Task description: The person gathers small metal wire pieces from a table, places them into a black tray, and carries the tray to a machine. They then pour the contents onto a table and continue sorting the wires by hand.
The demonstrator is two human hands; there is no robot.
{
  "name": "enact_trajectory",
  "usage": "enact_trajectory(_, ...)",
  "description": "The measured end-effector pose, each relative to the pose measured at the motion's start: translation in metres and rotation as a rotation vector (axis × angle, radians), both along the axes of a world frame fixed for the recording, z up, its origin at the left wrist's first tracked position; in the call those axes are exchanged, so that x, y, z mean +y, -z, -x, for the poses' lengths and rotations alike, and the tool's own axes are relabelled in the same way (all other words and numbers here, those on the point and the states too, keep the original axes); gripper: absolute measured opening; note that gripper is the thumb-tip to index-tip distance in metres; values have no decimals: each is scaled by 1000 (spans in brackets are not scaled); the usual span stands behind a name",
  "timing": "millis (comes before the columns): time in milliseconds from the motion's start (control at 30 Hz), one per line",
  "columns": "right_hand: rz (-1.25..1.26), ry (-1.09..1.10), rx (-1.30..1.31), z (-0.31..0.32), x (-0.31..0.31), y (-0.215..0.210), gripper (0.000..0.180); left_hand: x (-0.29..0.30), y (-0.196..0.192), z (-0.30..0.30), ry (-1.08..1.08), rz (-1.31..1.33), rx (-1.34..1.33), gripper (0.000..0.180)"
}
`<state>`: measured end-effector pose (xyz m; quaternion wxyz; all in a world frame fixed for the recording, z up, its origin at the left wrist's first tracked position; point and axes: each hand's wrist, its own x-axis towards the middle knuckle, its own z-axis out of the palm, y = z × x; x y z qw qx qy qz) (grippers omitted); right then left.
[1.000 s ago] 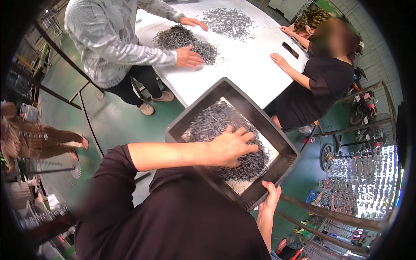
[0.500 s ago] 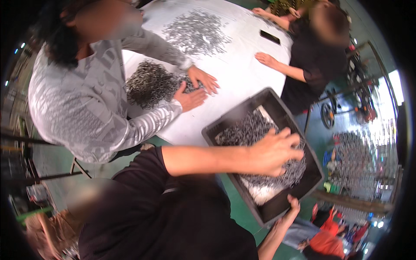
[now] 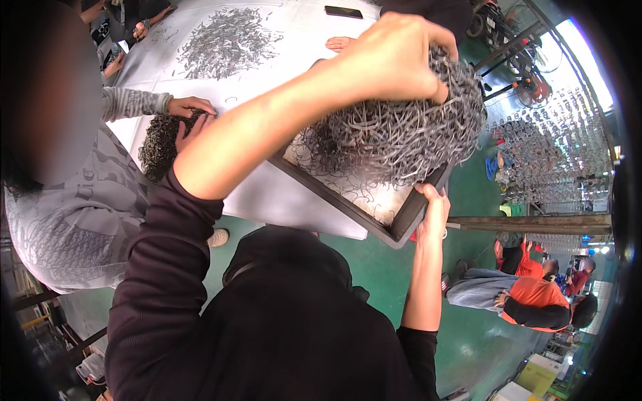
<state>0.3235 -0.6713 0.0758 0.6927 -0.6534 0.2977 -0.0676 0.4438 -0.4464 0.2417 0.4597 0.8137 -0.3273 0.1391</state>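
Observation:
My left hand [image 3: 391, 57] is closed on a big tangled clump of small grey metal wire pieces [image 3: 401, 130], lifted above a dark rectangular tray [image 3: 348, 204]. My right hand [image 3: 435, 207] grips the tray's near right corner from below and holds it up near the white table [image 3: 267, 194]. The tray's pale bottom shows under the clump, with a few loose pieces on it.
A person in a grey patterned top at the left has both hands [image 3: 190, 110] on a dark pile of metal pieces [image 3: 157, 144]. Another spread pile [image 3: 224, 40] and a black phone [image 3: 343, 11] lie farther on the table. People in orange [image 3: 535, 307] crouch on the green floor at right.
My left hand was pressed into the pieces in the tray; now it has lifted a large clump up and toward me. The view has swung closer to the table.

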Motion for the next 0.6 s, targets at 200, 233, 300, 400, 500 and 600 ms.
enact_trajectory(200,-33,-68,18,-34,-18,-7,49,-1,-31,-15,-242,-221,-35,44)
enact_trajectory(233,-33,-63,26,-38,-19,-9,49,0,-29,-19,-256,-251,-43,44)
enact_trajectory(300,-51,-64,-21,-44,-20,-15,43,0,-23,-27,-223,-201,-94,44)
enact_trajectory(400,-57,-70,-60,-48,-23,-22,39,-5,-12,-38,-119,-64,-122,42)
enact_trajectory(500,-28,-87,-131,-50,-30,-27,38,-12,-5,-44,-153,-107,2,40)
enact_trajectory(600,-37,-38,-1,-59,-35,-24,40,-13,-4,-47,-185,-105,88,41)
